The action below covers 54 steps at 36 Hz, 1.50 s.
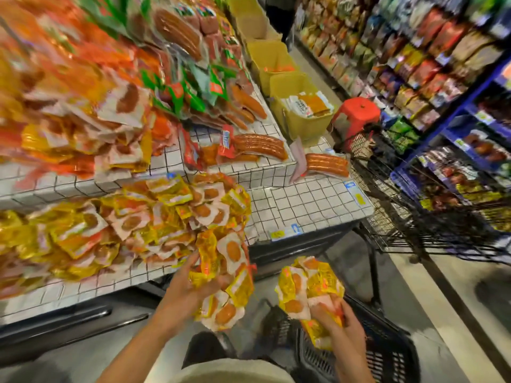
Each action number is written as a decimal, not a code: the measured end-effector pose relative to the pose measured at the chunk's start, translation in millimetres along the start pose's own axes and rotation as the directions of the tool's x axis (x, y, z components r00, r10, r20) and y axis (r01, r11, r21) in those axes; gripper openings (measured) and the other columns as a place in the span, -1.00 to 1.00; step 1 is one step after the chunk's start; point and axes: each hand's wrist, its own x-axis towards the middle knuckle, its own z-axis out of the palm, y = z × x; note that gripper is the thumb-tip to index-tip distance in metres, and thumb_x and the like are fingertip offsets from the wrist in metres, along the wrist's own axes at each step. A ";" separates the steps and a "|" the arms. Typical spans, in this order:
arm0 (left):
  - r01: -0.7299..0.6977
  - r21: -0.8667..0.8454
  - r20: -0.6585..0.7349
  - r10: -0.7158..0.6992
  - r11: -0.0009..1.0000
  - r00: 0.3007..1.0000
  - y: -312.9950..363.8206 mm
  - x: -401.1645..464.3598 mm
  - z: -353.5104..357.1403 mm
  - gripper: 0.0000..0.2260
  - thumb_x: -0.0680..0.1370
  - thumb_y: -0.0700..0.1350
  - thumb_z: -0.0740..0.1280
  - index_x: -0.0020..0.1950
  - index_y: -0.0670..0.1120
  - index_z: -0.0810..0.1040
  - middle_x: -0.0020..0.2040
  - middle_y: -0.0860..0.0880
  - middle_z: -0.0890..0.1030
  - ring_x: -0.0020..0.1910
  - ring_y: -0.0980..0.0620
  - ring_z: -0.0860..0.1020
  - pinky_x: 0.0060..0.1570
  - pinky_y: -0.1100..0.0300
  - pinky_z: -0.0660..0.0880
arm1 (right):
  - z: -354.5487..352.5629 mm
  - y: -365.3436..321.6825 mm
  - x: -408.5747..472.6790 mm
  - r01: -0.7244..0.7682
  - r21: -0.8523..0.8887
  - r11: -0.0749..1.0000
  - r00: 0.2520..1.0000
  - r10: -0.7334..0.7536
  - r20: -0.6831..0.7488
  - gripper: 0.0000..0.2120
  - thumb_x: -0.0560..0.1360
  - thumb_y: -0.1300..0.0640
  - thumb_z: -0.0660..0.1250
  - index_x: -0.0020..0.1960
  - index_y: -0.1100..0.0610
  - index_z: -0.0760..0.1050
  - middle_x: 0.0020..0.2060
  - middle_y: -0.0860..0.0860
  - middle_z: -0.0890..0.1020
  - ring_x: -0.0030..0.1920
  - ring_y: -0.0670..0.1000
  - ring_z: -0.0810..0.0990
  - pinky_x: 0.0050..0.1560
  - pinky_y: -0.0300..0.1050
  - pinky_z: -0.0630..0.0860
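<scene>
Holding two bunches of sealed snack packets beside a tiled worktop (304, 205). The left hand (182, 291) cups the left bunch (229, 275) at the worktop's front edge, just below the pile (154, 217) of like packets. Its fingers (188, 265) are curled behind the packets, with the thumb in front. The right hand (341, 324) grips the right bunch (304, 286) lower down and apart from the left, over a dark basket (387, 355), with its fingers closed round the bunch's lower end.

Handling, as judged: each packet is light, flat and limp. The film is glossy and probably slippery, so loose packets fan out and may slide from a bunch. The contents look soft but not fragile. A bunch is best held across its middle with the whole hand, packets stacked flat. A single packet is best pinched by its sealed border.
</scene>
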 end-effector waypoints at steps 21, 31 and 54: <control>-0.132 0.011 -0.288 0.130 0.991 0.949 88.5 55.5 4.4 -0.23 0.19 0.21 0.65 0.32 0.40 0.36 0.04 0.63 0.45 0.10 0.56 0.45 0.02 0.45 0.42 | 146.9 -125.5 156.4 0.343 -0.204 0.917 0.888 -0.245 0.390 -0.64 0.51 0.07 0.50 0.19 -0.23 0.48 0.03 -0.22 0.63 0.05 -0.17 0.61 0.00 -0.15 0.55; -0.041 0.123 -0.401 0.087 0.992 0.912 99.5 78.6 36.4 0.04 0.12 0.28 0.55 0.54 0.21 0.20 0.34 0.28 0.31 0.35 0.21 0.22 0.31 0.09 0.25 | 154.6 -101.3 192.0 0.537 -0.217 0.815 0.723 -0.311 0.617 -0.33 0.45 -0.02 0.56 0.42 -0.29 0.31 0.25 -0.39 0.52 0.26 -0.36 0.48 0.25 -0.41 0.44; -0.032 0.433 -0.228 0.144 0.901 0.963 113.4 213.9 110.7 -0.24 0.47 0.07 0.52 0.56 0.18 0.16 0.45 0.15 0.33 0.44 0.13 0.29 0.30 0.12 0.34 | 119.5 -184.9 212.8 0.403 0.125 0.907 0.774 -0.410 0.482 -0.60 0.54 -0.21 0.41 0.36 -0.20 0.54 0.26 -0.18 0.65 0.28 -0.13 0.60 0.19 -0.09 0.56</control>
